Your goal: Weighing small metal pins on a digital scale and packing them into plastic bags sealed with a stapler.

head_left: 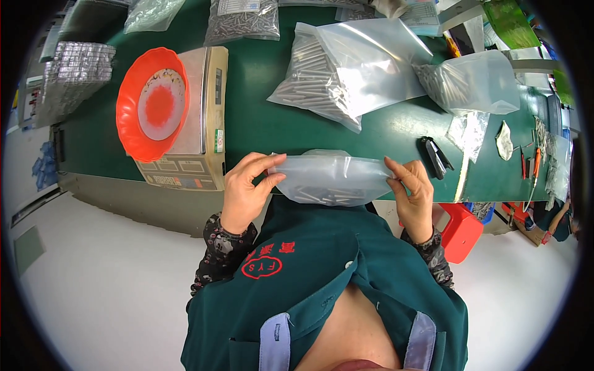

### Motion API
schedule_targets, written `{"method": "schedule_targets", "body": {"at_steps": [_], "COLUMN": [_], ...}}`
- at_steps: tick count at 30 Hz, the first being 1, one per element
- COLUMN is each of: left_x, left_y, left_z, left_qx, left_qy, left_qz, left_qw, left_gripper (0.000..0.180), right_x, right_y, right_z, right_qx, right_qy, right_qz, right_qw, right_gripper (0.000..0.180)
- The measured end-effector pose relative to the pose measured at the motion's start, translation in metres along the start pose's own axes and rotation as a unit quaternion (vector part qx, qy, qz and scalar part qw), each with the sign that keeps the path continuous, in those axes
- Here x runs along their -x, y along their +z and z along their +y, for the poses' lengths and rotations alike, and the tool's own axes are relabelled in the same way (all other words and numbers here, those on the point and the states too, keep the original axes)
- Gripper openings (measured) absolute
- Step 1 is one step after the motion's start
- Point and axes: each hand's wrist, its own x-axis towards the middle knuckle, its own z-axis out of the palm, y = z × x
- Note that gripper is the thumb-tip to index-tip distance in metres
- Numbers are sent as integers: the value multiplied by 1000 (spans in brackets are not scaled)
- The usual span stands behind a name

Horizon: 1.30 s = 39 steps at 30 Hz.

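An orange dish (153, 102) sits on the scale (204, 117) at upper left; bigger bags of metal pins (346, 71) lie upper centre. At centre, left hand (244, 191) and right hand (416, 193) pinch the ends of a small clear bag (334, 179) — pins inside.

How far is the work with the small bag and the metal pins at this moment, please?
Done, apparently: the small clear bag already holds metal pins, and the orange bowl on the scale has none left. In hand: the left hand and right hand pinch the bag's top edge at both ends. Left: big bags of pins lie on the green table.
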Motion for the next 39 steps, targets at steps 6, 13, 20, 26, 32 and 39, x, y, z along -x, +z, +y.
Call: {"method": "schedule_targets", "body": {"at_steps": [6,13,20,26,32,39], "left_x": [3,-1,2,1,-4,0], "left_y": [-3,-7,-8,-1,-1,-3], "left_z": [7,0,-2,-5,5,14], "left_qx": [-64,18,213,263,203,180], "left_qy": [33,40,-176,-144,-219,-234], "left_qz": [7,-31,-66,-54,-80,-110], "left_qw": [997,999,959,953,951,949], "left_gripper": [16,7,2,7,14,21], "right_x": [6,5,9,10,6,4], "right_y": [-1,-6,3,5,0,-6], "right_z": [-2,4,9,10,5,4], "right_qx": [53,-24,-337,-277,-172,-141], "right_qy": [-32,-7,185,113,109,100], "right_qz": [23,-16,-16,-25,-51,-116], "right_qw": [998,1000,923,954,978,978], "right_gripper": [25,10,4,13,21,34]}}
